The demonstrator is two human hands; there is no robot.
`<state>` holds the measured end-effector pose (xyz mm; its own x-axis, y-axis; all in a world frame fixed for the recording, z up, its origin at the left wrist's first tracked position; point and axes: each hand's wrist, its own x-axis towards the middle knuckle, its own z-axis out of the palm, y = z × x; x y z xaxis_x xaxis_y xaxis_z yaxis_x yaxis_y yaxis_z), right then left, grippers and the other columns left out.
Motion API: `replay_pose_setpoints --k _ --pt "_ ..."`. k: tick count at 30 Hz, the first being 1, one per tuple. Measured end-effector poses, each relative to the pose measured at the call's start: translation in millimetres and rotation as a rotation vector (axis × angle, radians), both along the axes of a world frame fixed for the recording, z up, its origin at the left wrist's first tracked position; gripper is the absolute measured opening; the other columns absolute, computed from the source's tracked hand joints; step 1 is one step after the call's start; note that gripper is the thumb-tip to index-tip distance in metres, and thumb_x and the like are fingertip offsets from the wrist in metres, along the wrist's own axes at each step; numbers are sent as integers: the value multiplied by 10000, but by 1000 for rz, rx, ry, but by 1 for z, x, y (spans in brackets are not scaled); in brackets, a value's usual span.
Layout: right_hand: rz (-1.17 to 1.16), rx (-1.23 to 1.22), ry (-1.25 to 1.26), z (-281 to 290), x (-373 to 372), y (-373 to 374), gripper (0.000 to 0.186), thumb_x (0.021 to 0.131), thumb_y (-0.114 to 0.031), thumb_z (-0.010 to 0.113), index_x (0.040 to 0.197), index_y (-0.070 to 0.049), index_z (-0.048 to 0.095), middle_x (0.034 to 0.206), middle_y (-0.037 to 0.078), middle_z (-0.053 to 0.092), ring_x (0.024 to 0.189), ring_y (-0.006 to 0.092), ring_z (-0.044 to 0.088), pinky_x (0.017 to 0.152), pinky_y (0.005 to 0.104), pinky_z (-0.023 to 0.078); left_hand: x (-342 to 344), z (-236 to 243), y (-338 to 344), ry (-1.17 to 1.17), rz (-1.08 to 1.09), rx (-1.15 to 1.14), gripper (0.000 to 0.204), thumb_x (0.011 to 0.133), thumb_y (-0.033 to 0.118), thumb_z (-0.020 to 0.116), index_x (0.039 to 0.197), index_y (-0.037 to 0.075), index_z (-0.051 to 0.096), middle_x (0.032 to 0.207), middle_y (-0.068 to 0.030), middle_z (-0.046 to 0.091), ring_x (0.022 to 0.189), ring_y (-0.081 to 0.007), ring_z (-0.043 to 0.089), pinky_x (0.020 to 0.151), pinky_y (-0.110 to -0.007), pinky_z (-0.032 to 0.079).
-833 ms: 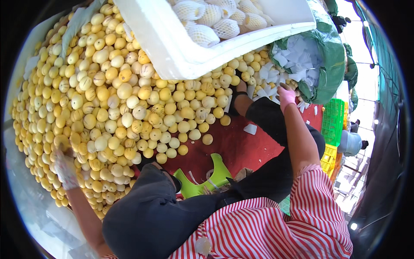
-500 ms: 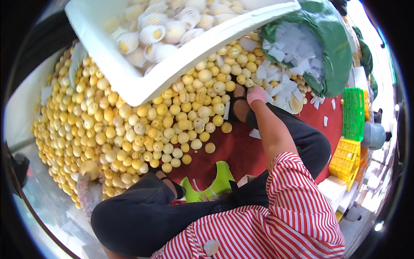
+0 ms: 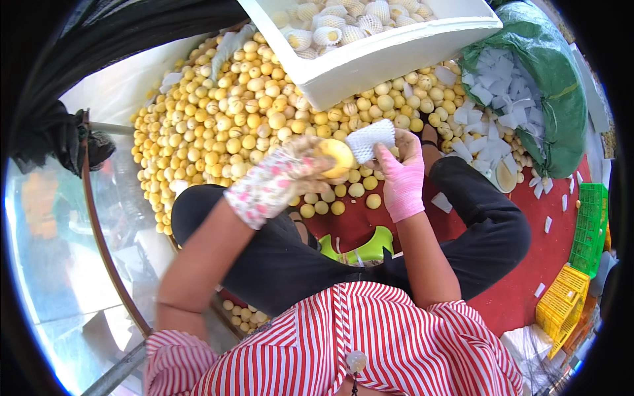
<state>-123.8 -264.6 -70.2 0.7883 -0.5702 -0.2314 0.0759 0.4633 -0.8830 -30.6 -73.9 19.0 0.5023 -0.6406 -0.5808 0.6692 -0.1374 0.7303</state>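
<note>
A round yellow fruit point(image 3: 337, 157) is held in my left hand point(image 3: 277, 178), which wears a white glove with pink flowers, its fingers wrapped round the fruit. My right hand point(image 3: 399, 171), in a pink glove, grips a white foam net sleeve point(image 3: 370, 140) just to the right of the fruit. Beneath and behind both hands spreads a large heap of yellow fruit point(image 3: 244, 105). A green bag point(image 3: 561, 112) of white foam pieces point(image 3: 489, 79) lies to the right, with loose pieces spilled from it.
At the top stands a white foam box point(image 3: 389, 53) of net-sleeved fruit. The red floor point(image 3: 522, 231) holds scattered scraps. A green crate point(image 3: 588, 224) and yellow crate point(image 3: 561, 303) are at the right, a lime-green plastic seat point(image 3: 370, 247) between my legs, a metal rail point(image 3: 105, 251) at the left.
Both hands have moved to the middle from the heap and the spilled foam pieces. The left now holds a fruit up, the right a foam sleeve. The view has shifted.
</note>
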Motion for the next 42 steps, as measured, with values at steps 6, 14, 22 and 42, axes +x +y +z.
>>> replay_pose_setpoints --k 6,14,22,42 --pt "183 -72 12 32 -15 15 263 846 9 658 1090 -2 560 1091 77 570 884 138 614 737 289 577 -42 -31 4 7 140 -233 516 906 157 655 1336 41 394 1199 -131 589 1012 -251 652 844 -328 537" --pt "10 -786 47 20 -24 24 270 766 -62 772 1020 -19 690 982 36 537 782 117 528 731 242 477 -56 -24 21 -280 47 -109 401 862 146 701 1199 32 517 1075 -95 651 898 -158 679 704 -207 522" --pt "123 -540 7 36 -29 30 205 816 -34 728 1008 -5 664 839 9 600 642 58 501 572 212 426 -48 -29 30 -268 91 -40 502 847 170 717 1257 -9 490 1088 -96 636 895 -148 674 700 -222 545" --pt "624 -163 165 67 -24 38 323 930 -176 593 1205 -7 586 803 28 634 595 90 576 552 212 474 -49 -20 18 -504 226 30 499 870 41 701 1341 22 535 1278 -115 565 1006 -165 641 794 -264 569"
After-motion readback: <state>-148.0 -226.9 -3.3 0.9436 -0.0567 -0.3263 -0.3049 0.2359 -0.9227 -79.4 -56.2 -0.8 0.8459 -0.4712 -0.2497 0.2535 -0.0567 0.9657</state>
